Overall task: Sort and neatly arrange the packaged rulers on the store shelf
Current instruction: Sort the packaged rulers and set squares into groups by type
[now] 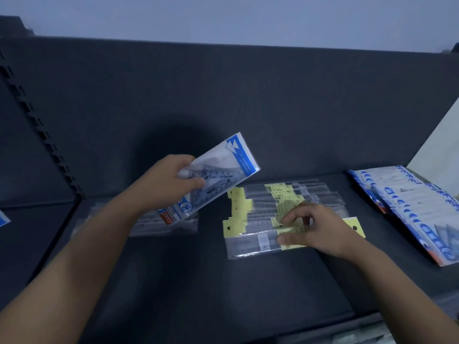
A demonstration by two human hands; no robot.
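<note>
My left hand (173, 181) grips a blue-and-white packet of geometry rulers (223, 167), held tilted above the dark shelf (173, 281). Under it lies a flat pile of clear-sleeved rulers (139, 225). My right hand (315, 229) pinches the nearest packet (250, 244) of a fanned stack of clear rulers with yellow header cards (280, 194), thumb on its front edge and fingers on top. The yellow card end (355, 225) sticks out to the right of my hand.
A row of overlapping blue-and-white ruler packets (407, 209) lies at the right of the shelf, beside a pale upright panel (439, 142). A blue packet corner (3, 220) shows at the far left. A slotted upright (37, 122) and the dark back panel (248, 95) bound the shelf.
</note>
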